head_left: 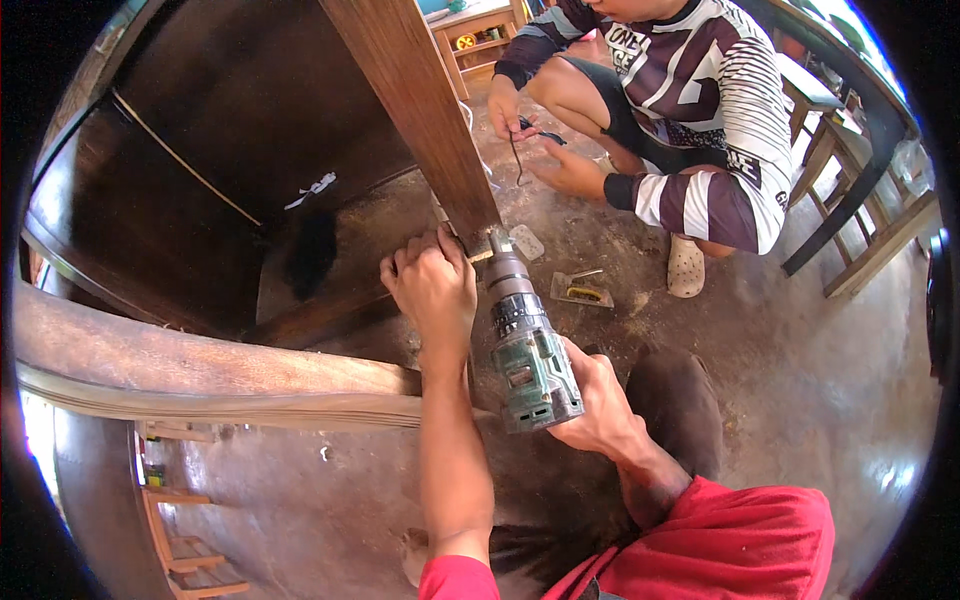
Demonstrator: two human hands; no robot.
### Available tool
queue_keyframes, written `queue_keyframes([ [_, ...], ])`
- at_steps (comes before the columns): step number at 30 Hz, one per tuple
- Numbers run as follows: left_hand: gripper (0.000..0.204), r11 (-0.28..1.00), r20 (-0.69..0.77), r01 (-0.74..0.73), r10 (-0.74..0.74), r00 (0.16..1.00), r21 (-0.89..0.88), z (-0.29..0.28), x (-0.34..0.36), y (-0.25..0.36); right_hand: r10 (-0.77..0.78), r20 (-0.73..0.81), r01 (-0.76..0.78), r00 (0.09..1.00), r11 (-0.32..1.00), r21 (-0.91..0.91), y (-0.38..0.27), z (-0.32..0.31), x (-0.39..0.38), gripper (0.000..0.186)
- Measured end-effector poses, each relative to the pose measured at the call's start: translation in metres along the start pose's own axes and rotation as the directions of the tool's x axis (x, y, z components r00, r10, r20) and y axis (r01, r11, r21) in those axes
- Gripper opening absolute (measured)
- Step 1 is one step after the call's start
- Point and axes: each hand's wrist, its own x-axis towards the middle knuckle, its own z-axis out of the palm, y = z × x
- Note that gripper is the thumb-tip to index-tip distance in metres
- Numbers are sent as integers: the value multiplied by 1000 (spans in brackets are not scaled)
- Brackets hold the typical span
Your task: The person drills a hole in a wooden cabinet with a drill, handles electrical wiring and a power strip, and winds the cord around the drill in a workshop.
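Green-and-black cordless drill (pixel 536 370), clamped in the right hand (pixel 598 405), points at the near end of the brown rectangular wooden post (pixel 415 95); the left hand (pixel 435 285) curls beside that end, its hold unclear.

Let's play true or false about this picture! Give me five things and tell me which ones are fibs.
1. The right hand holds a green power drill. True.
2. The left hand is far away from the wooden beam. False: it is right by the beam's lower end.
3. The crouching person has plain red sleeves. False: those sleeves are patterned, with stripes; the red sleeves are on the one using the drill.
4. A pale clog with holes is on the crouching person's foot. True.
5. The yellow-handled tool is in somebody's hand. False: it lies on the floor.
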Motion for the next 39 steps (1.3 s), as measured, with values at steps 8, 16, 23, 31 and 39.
queue_keyframes([
  [8, 37, 1000, 4, 4, -4, 1000, -16, 2, -2, 2, -55, 15, 54, 998, 997, 51, -1, 1, -26, 33],
  [16, 36, 1000, 19, -27, 27, 999, 5, 5, 5, -5, 9, 31, -10, 999, 999, 45, -14, 3, -12, 37],
  [23, 35, 997, 23, -72, 73, 997, -8, 8, 4, -9, 56, 54, -57, 997, 998, 13, -12, 1, -3, 36],
  [31, 35, 999, -9, -46, 46, 999, -18, 7, 3, -7, -26, 34, 23, 999, 996, 86, -3, 5, -13, 41],
  [39, 46, 998, 11, -49, 50, 999, -28, 9, 2, -9, -32, -16, 33, 999, 997, 77, -3, 8, -5, 39],
])
